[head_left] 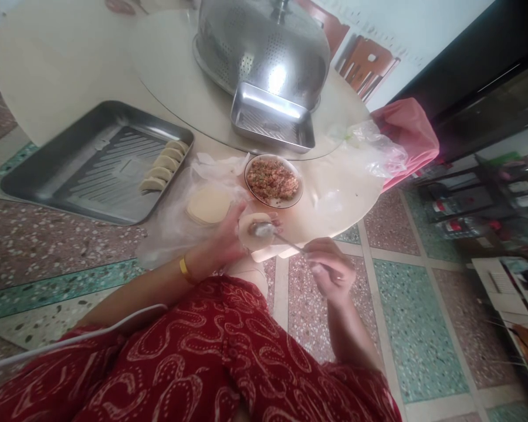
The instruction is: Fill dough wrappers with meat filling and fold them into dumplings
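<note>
A round wrapper [256, 230] is cradled on the curled fingers of the left hand [226, 237], just off the edge of the round pale table [61, 64]. A spoon [268, 231] is pinched in the closed fingers of the right hand [330, 271], its bowl laid on the wrapper. Just beyond, a bowl [273, 181] of minced filling is set on the table, with a stack of wrappers [208, 205] on clear plastic beside it. Four folded dumplings [163, 166] are lined up along one side of a steel tray [70, 170]. A perforated dome cover [264, 44] and a smaller tray [270, 120] are seen further back. The floor [405, 328] is laid in green and speckled terrazzo squares.
</note>
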`<state>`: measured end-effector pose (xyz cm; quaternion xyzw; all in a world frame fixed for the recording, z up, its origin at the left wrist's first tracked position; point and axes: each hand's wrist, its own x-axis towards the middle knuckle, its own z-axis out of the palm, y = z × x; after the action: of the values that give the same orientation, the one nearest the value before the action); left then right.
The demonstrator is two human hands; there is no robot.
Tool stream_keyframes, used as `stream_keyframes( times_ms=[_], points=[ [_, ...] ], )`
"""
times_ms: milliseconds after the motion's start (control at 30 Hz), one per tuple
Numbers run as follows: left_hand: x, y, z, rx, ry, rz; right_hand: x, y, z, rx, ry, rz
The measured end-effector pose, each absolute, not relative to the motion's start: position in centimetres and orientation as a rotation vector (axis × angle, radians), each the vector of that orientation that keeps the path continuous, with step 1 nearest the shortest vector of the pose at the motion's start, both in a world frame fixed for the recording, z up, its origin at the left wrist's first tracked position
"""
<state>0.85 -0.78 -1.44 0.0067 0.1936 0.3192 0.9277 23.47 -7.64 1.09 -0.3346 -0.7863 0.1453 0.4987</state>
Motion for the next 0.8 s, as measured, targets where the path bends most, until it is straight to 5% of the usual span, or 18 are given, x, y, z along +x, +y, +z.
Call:
stream_keyframes(
  times_ms=[467,800],
  points=[
    [1.9,-0.3,-2.6,-0.016,0.523,0.678,25.1,-2.8,0.2,-1.138,-1.656,0.382],
    [2.9,1.9,-2.1,-0.094,0.596,0.604,26.0,1.4,-1.2,-1.004,-1.849,0.492]
  ],
)
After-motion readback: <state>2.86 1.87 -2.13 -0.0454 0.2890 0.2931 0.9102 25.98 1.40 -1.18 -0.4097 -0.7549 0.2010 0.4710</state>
